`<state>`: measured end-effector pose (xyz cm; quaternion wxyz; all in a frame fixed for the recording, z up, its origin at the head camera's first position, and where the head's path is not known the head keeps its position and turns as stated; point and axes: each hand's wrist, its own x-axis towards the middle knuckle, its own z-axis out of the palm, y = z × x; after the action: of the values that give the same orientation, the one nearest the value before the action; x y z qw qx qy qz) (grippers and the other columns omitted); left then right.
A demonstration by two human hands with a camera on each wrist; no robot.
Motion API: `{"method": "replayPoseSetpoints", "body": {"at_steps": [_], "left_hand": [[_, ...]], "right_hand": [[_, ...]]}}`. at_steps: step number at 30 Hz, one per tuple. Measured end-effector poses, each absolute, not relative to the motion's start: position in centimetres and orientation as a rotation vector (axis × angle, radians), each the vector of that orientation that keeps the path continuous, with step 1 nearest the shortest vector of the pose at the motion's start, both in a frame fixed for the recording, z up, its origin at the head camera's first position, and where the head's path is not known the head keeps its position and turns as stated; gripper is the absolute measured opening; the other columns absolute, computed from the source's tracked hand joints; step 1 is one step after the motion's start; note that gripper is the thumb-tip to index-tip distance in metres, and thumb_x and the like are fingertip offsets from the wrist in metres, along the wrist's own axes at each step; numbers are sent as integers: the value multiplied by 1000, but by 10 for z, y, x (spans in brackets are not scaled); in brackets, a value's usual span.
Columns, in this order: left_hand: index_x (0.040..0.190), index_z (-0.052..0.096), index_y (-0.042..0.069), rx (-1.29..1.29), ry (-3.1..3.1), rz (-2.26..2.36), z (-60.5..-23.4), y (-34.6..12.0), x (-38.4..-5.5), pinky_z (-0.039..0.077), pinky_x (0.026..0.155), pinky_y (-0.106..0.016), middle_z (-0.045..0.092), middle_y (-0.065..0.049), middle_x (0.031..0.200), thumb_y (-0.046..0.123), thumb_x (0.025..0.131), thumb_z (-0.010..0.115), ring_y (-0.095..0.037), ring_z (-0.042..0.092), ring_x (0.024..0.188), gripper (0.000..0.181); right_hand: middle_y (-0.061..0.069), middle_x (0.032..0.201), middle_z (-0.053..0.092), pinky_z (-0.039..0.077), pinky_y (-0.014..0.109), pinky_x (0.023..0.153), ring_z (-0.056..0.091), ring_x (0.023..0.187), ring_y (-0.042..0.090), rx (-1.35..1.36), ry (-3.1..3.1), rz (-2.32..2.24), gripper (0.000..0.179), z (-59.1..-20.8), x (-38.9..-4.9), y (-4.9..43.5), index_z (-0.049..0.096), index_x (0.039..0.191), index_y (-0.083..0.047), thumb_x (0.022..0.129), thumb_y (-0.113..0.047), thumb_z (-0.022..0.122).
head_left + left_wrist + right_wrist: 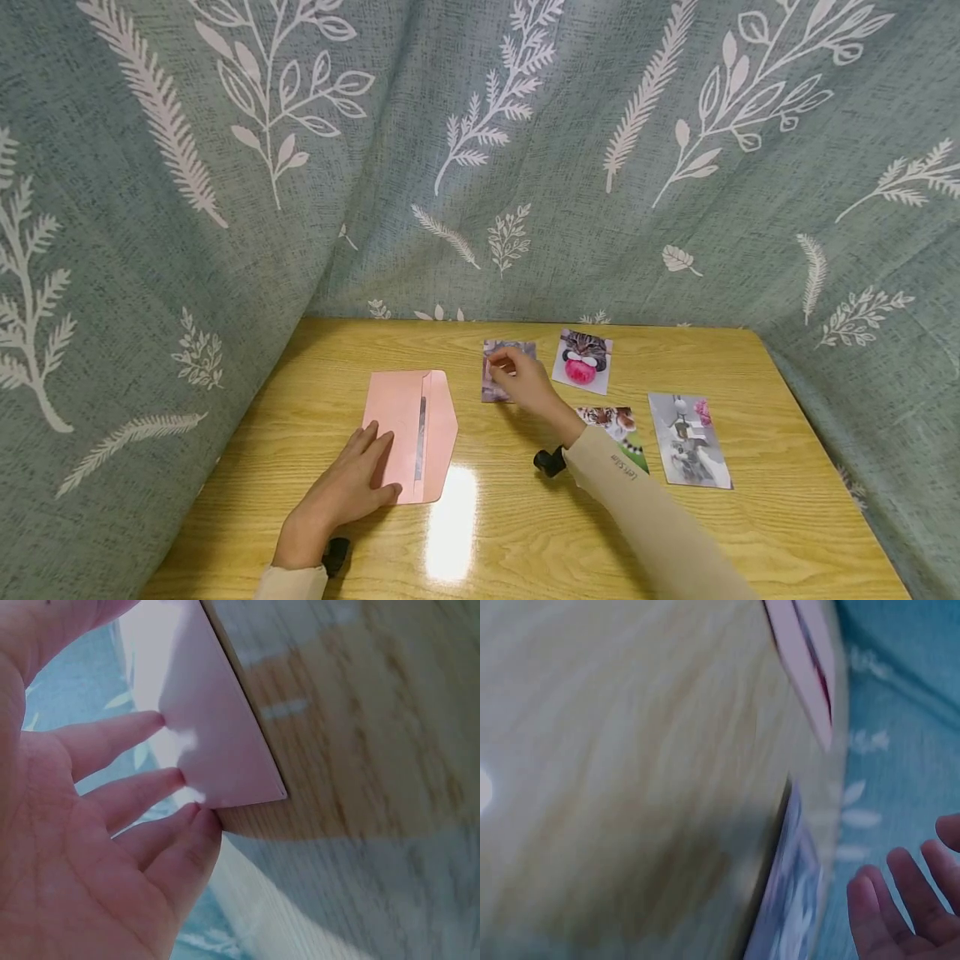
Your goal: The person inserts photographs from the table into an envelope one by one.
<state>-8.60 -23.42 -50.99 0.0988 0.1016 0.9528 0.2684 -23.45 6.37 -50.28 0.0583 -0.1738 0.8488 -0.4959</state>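
My left hand (345,479) lies with spread fingers on the lower left part of a pink envelope (393,396). In the left wrist view the fingertips touch the left side of the envelope (225,750). Its flap opens toward the right, and a strip of a grey picture (421,442) shows in the slot. My right hand (528,385) hovers over a small greyish-purple photo card (496,393) and hides part of it. From the right wrist, the relaxed fingers (915,900) appear beside and above the photo card (791,900), apart from it.
Behind the right hand lies a photo of a cat with a pink ball (581,358). A tiger photo (626,425) is partly covered by the right sleeve (637,500). Farther right is a grey photo with a pink flower (690,442). A leaf-patterned curtain (525,208) surrounds the wooden table (787,500).
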Motion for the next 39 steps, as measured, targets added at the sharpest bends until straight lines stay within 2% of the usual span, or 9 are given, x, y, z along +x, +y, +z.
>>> {"method": "replayPoseSetpoints", "body": {"at_steps": [6,15,20,26,34,39], "left_hand": [[150,41,-2,289,2804,796,-511,-236,-85,25,111,-64,22,-28,159,25,86,79,-49,16,146,79],[151,40,-1,269,2774,798,-511,-235,-84,24,111,-65,20,-27,160,25,87,78,-48,15,147,79],[151,40,-2,265,2781,802,-511,-235,-83,24,111,-65,20,-28,160,23,86,78,-48,14,146,79],[151,40,-1,262,2780,792,-511,-234,-83,23,112,-64,20,-28,160,24,87,78,-48,14,147,79],[151,41,0,252,2797,744,-510,-232,-84,24,111,-65,21,-28,160,26,86,78,-49,15,146,79],[150,42,-1,259,2814,713,-510,-232,-86,23,111,-65,22,-29,159,27,86,78,-50,16,145,79]], "right_hand": [[15,123,64,51,47,91,61,112,31,-408,2675,-1445,31,-503,-253,87,62,128,-1,101,-13,61],[23,137,53,47,54,96,53,124,39,-373,2772,-1249,39,-510,-274,111,57,136,1,101,-16,61],[26,138,50,46,54,95,51,123,40,-401,2777,-1084,48,-515,-284,117,50,143,2,101,-20,59],[29,139,49,39,57,104,44,130,45,-463,2865,-834,55,-519,-291,119,47,145,4,99,-24,61],[29,137,50,36,59,106,41,131,48,-471,2888,-703,55,-518,-295,116,48,145,3,100,-25,59],[29,142,46,31,58,109,38,134,47,-431,2879,-626,56,-521,-298,114,47,146,1,100,-30,56]]}}
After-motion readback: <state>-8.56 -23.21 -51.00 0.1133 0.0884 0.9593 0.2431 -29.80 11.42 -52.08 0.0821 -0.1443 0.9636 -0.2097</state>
